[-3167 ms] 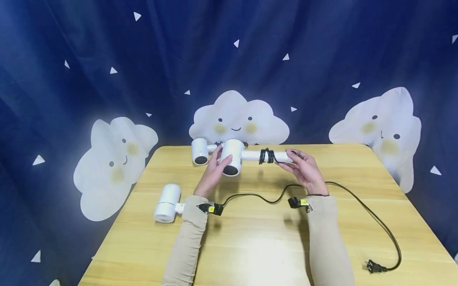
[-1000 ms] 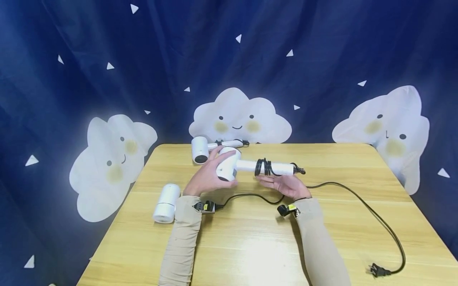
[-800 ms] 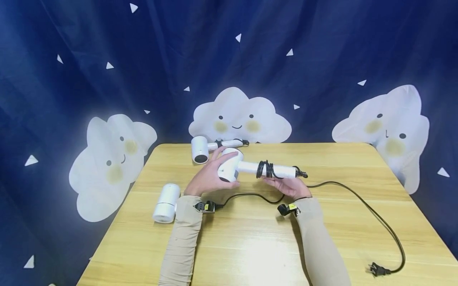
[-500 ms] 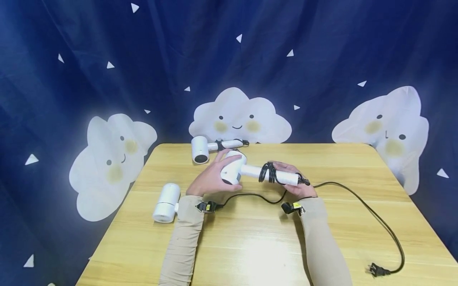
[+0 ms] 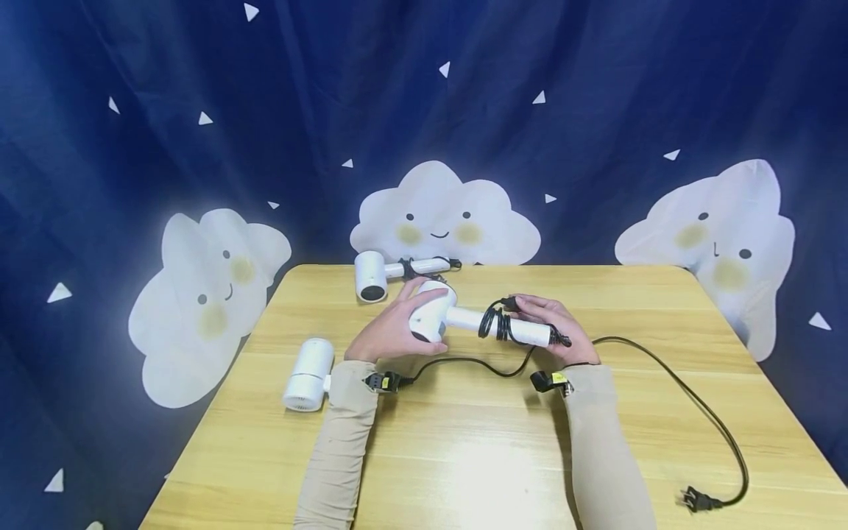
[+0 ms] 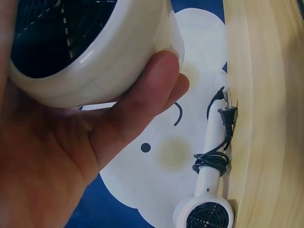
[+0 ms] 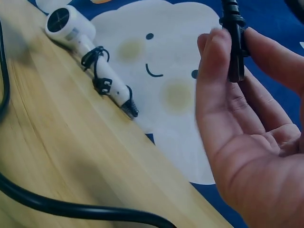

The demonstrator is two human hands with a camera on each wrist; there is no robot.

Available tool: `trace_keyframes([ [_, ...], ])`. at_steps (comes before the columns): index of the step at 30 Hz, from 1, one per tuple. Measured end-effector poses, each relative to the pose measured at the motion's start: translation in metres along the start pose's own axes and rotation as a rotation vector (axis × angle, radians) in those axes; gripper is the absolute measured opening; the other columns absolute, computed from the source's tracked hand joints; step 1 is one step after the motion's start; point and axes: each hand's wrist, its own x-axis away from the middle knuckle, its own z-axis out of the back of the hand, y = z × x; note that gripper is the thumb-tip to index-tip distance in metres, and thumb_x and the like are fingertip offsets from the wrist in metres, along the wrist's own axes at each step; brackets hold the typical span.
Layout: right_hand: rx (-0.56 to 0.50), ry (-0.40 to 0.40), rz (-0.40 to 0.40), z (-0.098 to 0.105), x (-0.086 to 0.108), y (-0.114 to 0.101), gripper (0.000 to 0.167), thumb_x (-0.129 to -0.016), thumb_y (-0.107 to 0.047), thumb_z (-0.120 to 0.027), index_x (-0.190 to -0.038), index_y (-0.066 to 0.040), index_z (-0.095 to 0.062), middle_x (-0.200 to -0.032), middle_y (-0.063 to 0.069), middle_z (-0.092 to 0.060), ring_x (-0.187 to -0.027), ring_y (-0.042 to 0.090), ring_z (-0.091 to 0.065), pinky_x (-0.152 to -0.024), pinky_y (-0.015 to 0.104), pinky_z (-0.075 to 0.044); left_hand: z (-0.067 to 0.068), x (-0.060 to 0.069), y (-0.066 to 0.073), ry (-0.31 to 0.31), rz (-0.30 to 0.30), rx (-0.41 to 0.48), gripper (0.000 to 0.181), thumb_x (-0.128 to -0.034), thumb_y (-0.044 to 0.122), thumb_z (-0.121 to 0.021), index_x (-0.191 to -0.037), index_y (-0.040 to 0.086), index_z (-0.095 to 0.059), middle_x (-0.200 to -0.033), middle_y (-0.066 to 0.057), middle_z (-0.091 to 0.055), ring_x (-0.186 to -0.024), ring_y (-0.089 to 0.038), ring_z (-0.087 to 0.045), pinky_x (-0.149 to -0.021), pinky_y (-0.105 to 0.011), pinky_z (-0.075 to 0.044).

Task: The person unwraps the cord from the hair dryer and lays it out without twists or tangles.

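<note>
My left hand (image 5: 391,327) grips the head of a white hair dryer (image 5: 429,316) above the table, thumb and fingers spread round it. In the left wrist view, that dryer head (image 6: 123,61) shows its dark grille. The handle points right, with black cord (image 5: 502,324) wound round it. My right hand (image 5: 559,331) is beside the handle's end and pinches the black plug (image 5: 509,302) of this cord between thumb and fingers. Up close in the right wrist view, the plug (image 7: 236,54) points down between the fingertips; its prongs cannot be made out.
A second white dryer (image 5: 370,277), cord wrapped, lies at the table's back edge. A third (image 5: 309,375) lies at left, its handle partly hidden by my left sleeve. A loose black cord (image 5: 689,401) crosses the table to a two-prong plug (image 5: 700,500) at front right.
The left hand has tilted the dryer and brought it lower. The right hand left the handle's end, passed beneath it, then took the plug and drew it slightly away from the wound cord.
</note>
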Motion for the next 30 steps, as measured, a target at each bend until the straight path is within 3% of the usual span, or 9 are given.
trace_keyframes([
  [2,0.052,0.106,-0.079,0.001,-0.001,-0.002,0.024,-0.102,-0.028,-0.066,-0.123,-0.018,-0.074,-0.114,0.0,-0.079,-0.103,0.006,-0.075,-0.078,0.021,-0.06,0.0,0.0,0.0,-0.005,0.002,-0.01,0.097,-0.0685,0.051,-0.091,-0.153,0.04,-0.046,-0.167,-0.001,-0.026,-0.133,-0.025,-0.053,-0.094,-0.038,-0.054],
  [3,-0.003,0.191,-0.17,-0.002,-0.002,-0.007,0.016,-0.102,-0.028,-0.066,-0.115,-0.025,-0.075,-0.106,-0.009,-0.08,-0.097,0.003,-0.075,-0.076,0.019,-0.059,0.0,0.0,0.0,-0.006,0.003,-0.019,0.096,-0.0685,0.051,-0.091,-0.153,0.04,-0.046,-0.167,-0.002,-0.025,-0.133,-0.026,-0.053,-0.093,-0.038,-0.054],
  [5,0.02,0.263,-0.184,-0.001,-0.004,-0.01,0.011,-0.102,-0.025,-0.067,-0.108,-0.026,-0.075,-0.098,-0.01,-0.081,-0.089,0.002,-0.074,-0.075,0.018,-0.058,0.0,0.0,0.0,-0.007,0.01,-0.027,0.096,-0.0688,0.051,-0.09,-0.153,0.04,-0.046,-0.168,-0.002,-0.025,-0.132,-0.026,-0.053,-0.092,-0.038,-0.054],
  [8,0.03,0.314,-0.142,0.0,-0.007,-0.014,0.011,-0.101,-0.018,-0.067,-0.103,-0.023,-0.077,-0.093,-0.008,-0.08,-0.081,0.004,-0.074,-0.077,0.018,-0.059,0.001,0.0,0.0,-0.007,0.019,-0.033,0.096,-0.0688,0.051,-0.09,-0.153,0.039,-0.046,-0.168,-0.003,-0.024,-0.132,-0.026,-0.053,-0.09,-0.038,-0.054],
  [15,0.032,0.362,-0.031,-0.009,-0.004,-0.031,0.012,-0.097,-0.011,-0.071,-0.097,-0.018,-0.081,-0.087,-0.006,-0.08,-0.073,0.004,-0.07,-0.07,0.015,-0.058,0.001,0.0,-0.003,-0.006,0.03,-0.038,0.096,-0.0685,0.052,-0.09,-0.153,0.039,-0.047,-0.169,-0.002,-0.024,-0.134,-0.026,-0.052,-0.089,-0.037,-0.054],
  [22,0.272,0.387,0.05,-0.022,-0.003,-0.044,0.013,-0.095,-0.018,-0.076,-0.103,-0.01,-0.08,-0.086,-0.011,-0.077,-0.073,0.005,-0.065,-0.07,0.022,-0.049,0.002,0.0,-0.004,0.007,0.037,-0.016,0.096,-0.0684,0.049,-0.09,-0.153,0.037,-0.047,-0.167,-0.001,-0.026,-0.125,-0.025,-0.057,-0.086,-0.035,-0.055],
  [30,0.31,0.346,0.042,-0.034,0.003,-0.057,0.01,-0.094,-0.015,-0.075,-0.101,-0.007,-0.076,-0.08,-0.009,-0.077,-0.066,0.005,-0.064,-0.068,0.02,-0.054,0.003,0.002,-0.007,0.046,0.07,-0.024,0.097,-0.0687,0.049,-0.091,-0.154,0.038,-0.045,-0.168,-0.001,-0.024,-0.124,-0.027,-0.058,-0.084,-0.035,-0.055],
])
